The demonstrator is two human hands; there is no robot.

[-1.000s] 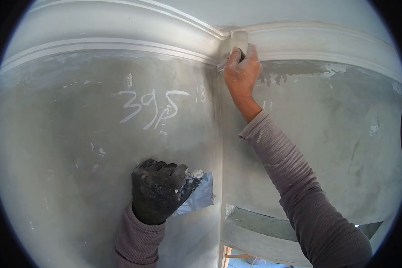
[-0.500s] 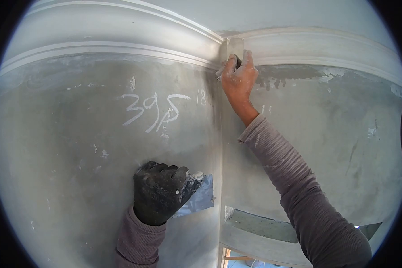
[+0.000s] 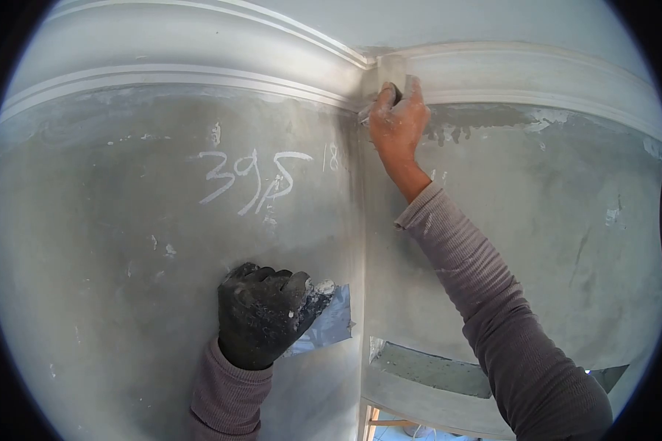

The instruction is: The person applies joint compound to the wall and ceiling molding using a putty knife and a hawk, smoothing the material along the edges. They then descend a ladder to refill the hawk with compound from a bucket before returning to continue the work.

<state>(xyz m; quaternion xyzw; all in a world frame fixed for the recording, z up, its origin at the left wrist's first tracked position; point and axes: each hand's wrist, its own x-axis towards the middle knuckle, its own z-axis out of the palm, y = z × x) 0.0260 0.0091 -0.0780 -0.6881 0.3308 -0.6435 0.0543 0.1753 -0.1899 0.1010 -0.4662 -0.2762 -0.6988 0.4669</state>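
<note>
My right hand, bare and dusted with white, is raised to the inside corner below the ceiling. Its fingers pinch a small, pale flat scraper, which lies against the cornice where two lengths meet. Lower down on the left, my left hand wears a dark glove smeared with plaster. It is closed around a putty knife whose wide, shiny blade sticks out to the right; the glove hides the handle. White plaster clings near the thumb.
Grey plastered walls meet at the corner, with chalked numbers on the left one. A damp, darker patch runs under the right cornice. A recessed ledge and an opening are low on the right.
My right hand and the scraper have shifted slightly up and to the right along the corner of the cornice. My left hand stays almost where it was.
</note>
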